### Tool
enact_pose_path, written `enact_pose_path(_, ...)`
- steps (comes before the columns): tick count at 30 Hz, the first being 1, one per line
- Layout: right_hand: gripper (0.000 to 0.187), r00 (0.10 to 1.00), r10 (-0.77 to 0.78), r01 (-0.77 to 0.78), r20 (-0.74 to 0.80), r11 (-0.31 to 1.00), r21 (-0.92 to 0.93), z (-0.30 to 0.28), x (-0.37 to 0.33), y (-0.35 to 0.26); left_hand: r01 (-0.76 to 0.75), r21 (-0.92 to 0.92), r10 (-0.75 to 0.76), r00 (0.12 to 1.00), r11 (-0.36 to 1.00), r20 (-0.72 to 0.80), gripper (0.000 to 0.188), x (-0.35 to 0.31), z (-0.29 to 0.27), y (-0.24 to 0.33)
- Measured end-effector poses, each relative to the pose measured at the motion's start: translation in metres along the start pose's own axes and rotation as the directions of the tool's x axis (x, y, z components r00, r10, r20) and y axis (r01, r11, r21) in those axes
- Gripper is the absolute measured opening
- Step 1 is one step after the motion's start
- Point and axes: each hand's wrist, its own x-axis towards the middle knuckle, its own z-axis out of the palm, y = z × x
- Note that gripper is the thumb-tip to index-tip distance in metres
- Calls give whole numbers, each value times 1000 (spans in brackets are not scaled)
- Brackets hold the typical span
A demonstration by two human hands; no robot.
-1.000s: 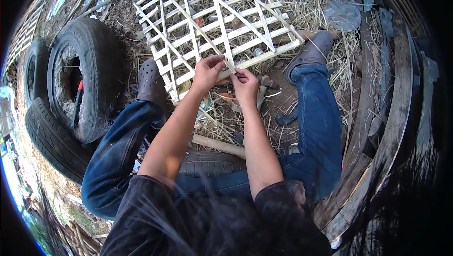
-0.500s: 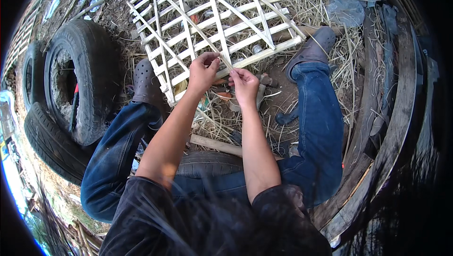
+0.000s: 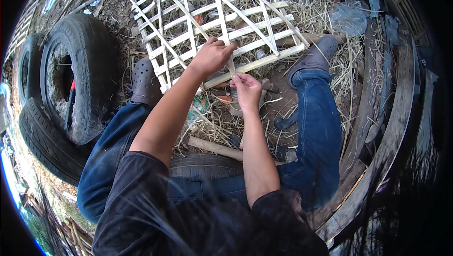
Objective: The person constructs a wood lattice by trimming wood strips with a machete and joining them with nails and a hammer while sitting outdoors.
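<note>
A lattice panel of pale split-bamboo slats (image 3: 255, 62) lies on the ground ahead of me, with several slats crossing it at a slant. At its near edge my left hand (image 3: 213, 57) is closed, palm down, on a thin bamboo strip (image 3: 231, 68). Its fingers cover the spot where the strip meets the slats. Slightly nearer and to the right, my right hand (image 3: 247, 89) pinches the lower end of the same strip between thumb and fingertips. The strip stretches taut between the two hands.
Old tyres (image 3: 96, 76) stand at the left, a red-and-black tool (image 3: 71, 102) leaning in one. My clog-shod feet flank the panel's near corners. A wooden stick (image 3: 214, 147) and another tyre (image 3: 205, 166) lie close to me. Shavings litter the ground; long planks (image 3: 396, 109) line the right.
My left hand has moved right and turned palm down over the strip at the panel's edge. My right hand has shifted slightly nearer me, still pinching the strip.
</note>
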Motion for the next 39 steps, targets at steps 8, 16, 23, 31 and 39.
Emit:
enact_pose_path(8, 12, 1000, -6, 6, -8, 1000, -8, 2, 0, 1, -32, -100, 24, 996, 994, -84, 36, -9, 17, -7)
enact_pose_path(16, 10, 999, 10, -9, -34, 1000, 6, 2, -2, -1, 134, -229, -142, 990, 964, -18, 23, 0, 11, 4)
enact_pose_path(23, 11, 999, 39, -39, -18, 999, 34, 4, -1, 0, 118, -183, -126, 991, 976, -34, 15, -4, 13, 3)
enact_pose_path(31, 11, 996, 81, -82, 22, 996, 33, -3, 4, 1, 250, -154, -255, 967, 956, -13, 26, 2, 16, 11)
enact_pose_path(39, 15, 994, 107, -107, 23, 994, -7, -4, 5, 2, 237, -163, -243, 970, 958, -17, 35, -2, 18, 10)
